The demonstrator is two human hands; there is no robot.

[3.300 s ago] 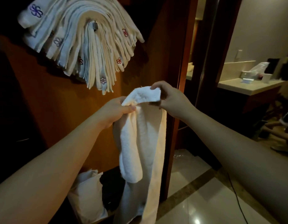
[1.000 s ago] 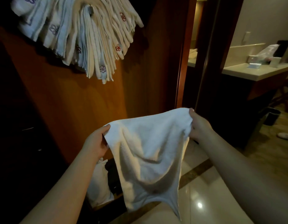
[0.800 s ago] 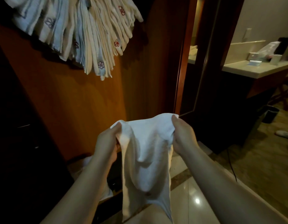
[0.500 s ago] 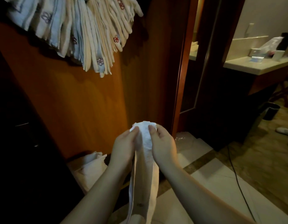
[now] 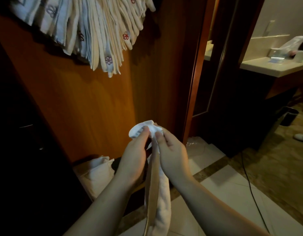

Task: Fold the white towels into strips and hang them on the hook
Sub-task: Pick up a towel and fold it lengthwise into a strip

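Folded towels [image 5: 96, 31] are hanging on the wooden wall [image 5: 89, 103]; the left hand [image 5: 132, 160] and right hand [image 5: 171, 155] are pinching a white towel [image 5: 157, 198].

No legible text anywhere.

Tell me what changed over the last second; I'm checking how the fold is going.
The left hand and right hand came together, closing the spread towel into a narrow hanging strip. Both kept their grip on its top edge, now pinched side by side. The folded towels on the wall and the pile on the floor stayed put.
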